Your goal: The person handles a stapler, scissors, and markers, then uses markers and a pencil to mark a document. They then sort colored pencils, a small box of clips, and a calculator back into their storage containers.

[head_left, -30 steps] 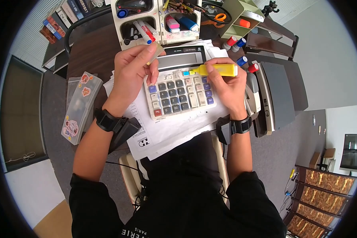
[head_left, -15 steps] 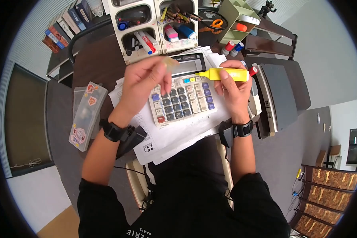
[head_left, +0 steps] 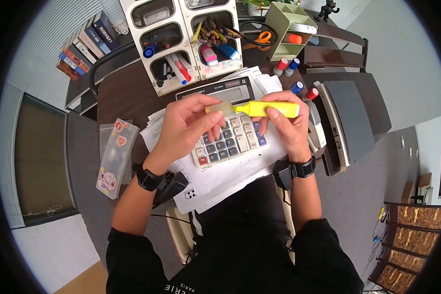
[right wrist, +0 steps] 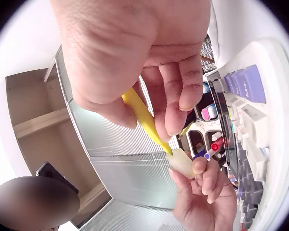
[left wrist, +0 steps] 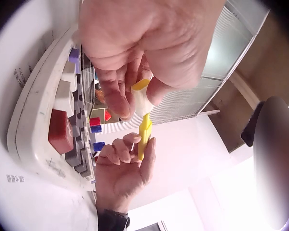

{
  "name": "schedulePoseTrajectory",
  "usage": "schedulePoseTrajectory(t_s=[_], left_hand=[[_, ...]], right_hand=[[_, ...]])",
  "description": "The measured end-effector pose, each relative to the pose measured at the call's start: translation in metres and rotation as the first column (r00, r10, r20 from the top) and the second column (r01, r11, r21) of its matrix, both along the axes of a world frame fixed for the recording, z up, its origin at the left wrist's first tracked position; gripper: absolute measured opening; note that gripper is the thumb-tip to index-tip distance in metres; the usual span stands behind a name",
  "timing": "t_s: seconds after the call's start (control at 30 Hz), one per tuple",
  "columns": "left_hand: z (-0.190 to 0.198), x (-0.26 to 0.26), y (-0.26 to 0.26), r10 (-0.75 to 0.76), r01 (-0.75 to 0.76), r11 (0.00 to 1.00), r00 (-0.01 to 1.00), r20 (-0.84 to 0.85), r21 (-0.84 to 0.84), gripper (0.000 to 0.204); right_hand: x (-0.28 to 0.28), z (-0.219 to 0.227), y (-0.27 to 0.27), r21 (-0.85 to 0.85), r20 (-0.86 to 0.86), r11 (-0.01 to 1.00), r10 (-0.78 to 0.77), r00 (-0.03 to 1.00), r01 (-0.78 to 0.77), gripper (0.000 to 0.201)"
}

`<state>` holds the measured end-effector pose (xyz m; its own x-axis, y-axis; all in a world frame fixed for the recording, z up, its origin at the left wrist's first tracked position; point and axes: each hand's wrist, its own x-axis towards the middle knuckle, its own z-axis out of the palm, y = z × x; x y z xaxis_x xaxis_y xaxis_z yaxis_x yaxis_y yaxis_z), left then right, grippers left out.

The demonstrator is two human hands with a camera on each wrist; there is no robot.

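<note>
Between thumb and fingers, the left hand point(head_left: 188, 127) pinches a pale translucent cap point(head_left: 220, 108). The right hand point(head_left: 287, 126) grips a yellow highlighter point(head_left: 269, 109), its tip pointing left at the cap's mouth. Tip and cap meet above the calculator point(head_left: 226, 150), just below its display. In the left wrist view the highlighter point(left wrist: 145, 134) lines up with the cap point(left wrist: 142, 98); in the right wrist view its tip is at the edge of the cap point(right wrist: 181, 163). Whether the tip is inside the cap I cannot tell. The left hand hides some calculator keys.
Papers point(head_left: 215, 188) lie under the calculator. Behind it stands a white organizer point(head_left: 193, 63) with pens. A stickered case point(head_left: 116, 159) lies at the left; a telephone point(head_left: 316, 130) and a grey device point(head_left: 350, 122) are at the right. Several red and blue capped items stand behind the right hand.
The left hand has brought the cap down and right, against the highlighter's tip. The highlighter has lifted off the calculator's upper keys, where its tip was a second ago. The head view has shifted.
</note>
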<state>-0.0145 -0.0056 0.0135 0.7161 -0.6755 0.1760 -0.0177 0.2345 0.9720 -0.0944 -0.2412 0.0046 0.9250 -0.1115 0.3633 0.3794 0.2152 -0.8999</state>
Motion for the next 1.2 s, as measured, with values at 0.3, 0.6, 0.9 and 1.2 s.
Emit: schedulePoseTrajectory(t_s=[0.3,0.6,0.9,1.2], left_hand=[[0.002,-0.004,0.000,-0.031,0.032,0.999,0.999,-0.016,0.023,0.026],[0.001,-0.005,-0.002,-0.035,0.036,0.999,0.999,-0.012,0.033,0.026],[0.002,-0.004,-0.002,-0.032,0.032,0.999,0.999,-0.020,0.020,0.026],[0.000,-0.002,0.004,-0.029,0.028,0.998,1.000,0.007,0.054,0.026]], right_hand=[[-0.001,0.001,0.005,-0.089,-0.081,0.986,0.132,0.988,-0.139,0.027],[-0.007,0.006,0.001,-0.102,-0.146,0.981,0.149,0.978,-0.165,0.026],[-0.005,0.011,0.004,0.011,-0.088,0.948,0.317,0.944,-0.317,0.064],[-0.007,0.009,0.010,-0.055,-0.193,0.953,0.281,0.940,-0.297,0.049]])
